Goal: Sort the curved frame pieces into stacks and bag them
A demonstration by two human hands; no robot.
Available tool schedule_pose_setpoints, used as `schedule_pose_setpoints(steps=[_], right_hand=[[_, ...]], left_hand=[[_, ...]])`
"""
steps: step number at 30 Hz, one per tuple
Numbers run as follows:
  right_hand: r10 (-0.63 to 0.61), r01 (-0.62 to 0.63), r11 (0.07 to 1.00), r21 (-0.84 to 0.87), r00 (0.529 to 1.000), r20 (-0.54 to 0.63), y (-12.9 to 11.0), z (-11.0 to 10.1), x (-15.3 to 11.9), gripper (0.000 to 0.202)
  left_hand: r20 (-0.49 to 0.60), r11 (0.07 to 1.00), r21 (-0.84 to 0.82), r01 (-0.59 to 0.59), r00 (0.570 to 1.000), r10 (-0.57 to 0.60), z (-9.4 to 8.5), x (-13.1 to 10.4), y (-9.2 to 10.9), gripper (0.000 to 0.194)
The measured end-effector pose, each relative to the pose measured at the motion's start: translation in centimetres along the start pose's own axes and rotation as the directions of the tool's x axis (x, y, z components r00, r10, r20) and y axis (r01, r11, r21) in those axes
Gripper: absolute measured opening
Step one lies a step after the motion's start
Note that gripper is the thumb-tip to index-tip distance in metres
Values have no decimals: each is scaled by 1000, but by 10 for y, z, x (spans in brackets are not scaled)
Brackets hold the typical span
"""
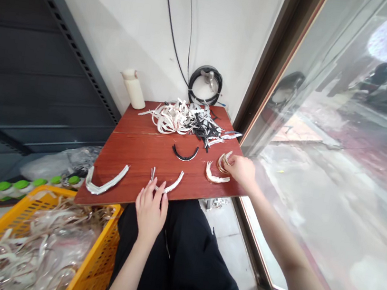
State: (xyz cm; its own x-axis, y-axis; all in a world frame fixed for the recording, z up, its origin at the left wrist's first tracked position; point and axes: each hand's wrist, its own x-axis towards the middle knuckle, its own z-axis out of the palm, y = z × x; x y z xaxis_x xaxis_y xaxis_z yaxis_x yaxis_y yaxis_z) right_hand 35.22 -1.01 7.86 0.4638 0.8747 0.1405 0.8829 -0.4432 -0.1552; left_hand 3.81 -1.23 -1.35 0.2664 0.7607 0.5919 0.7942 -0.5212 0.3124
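My left hand point(151, 206) lies at the table's front edge with its fingers apart, their tips over a curved white strip bundle point(174, 183). At the table's right side, my right hand point(242, 170) is closed on a gold-edged curved band point(225, 163). Just left of it rests another curved white bundle point(215, 178). A larger white curved bundle point(104, 187) is at the front left. In the middle a black curved bundle point(184, 157) lies alone. Behind it are heaped white strips point(173, 118) and black strips point(206, 126).
The red-brown table point(135, 146) meets a white wall. A cream bottle point(134, 91) stands at its back left, and a black cable coil point(205, 86) leans behind. A yellow basket point(102, 242) of strips is at lower left; a glass pane point(318, 181) borders the right.
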Motion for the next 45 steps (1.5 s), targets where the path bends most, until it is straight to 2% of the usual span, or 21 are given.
schedule_pose_setpoints(steps=[6,9,13,17,24,29,36,38,42,45], right_hand=[[30,-30,999,18,999,34,2,0,4,13],[14,-15,1000,22,998,60,4,-1,6,20],[-65,68,997,-23,994,87,4,-2,5,21],[-109,117,991,-72,988,110,0,-4,3,14],[-71,84,990,-110,991,112,-9,-17,1,22],[-105,122,986,-110,982,155,-20,-24,-7,20],[-197,210,976,-55,964,179,-13,-16,-5,26],[-208,213,977,-13,965,161,-8,-9,-6,24],[-172,168,982,85,984,48,1,5,-11,23],[-175,175,979,108,985,-6,11,12,-6,19]], left_hand=[[0,1000,11,-9,1000,9,-1,0,0,39],[1,1000,16,-6,1000,6,-1,0,0,39],[1,1000,16,-7,1000,7,-1,0,1,38],[-4,1000,18,-12,1000,12,-2,1,1,38],[-2,1000,24,-17,1000,17,-2,0,0,38],[3,1000,13,-3,1000,3,-2,0,1,39],[8,1000,-23,5,1000,-5,-1,0,0,40],[6,1000,-21,6,1000,-6,-1,0,0,40],[12,1000,-7,6,1000,-6,-2,0,1,40],[12,1000,0,4,1000,-4,-2,1,1,39]])
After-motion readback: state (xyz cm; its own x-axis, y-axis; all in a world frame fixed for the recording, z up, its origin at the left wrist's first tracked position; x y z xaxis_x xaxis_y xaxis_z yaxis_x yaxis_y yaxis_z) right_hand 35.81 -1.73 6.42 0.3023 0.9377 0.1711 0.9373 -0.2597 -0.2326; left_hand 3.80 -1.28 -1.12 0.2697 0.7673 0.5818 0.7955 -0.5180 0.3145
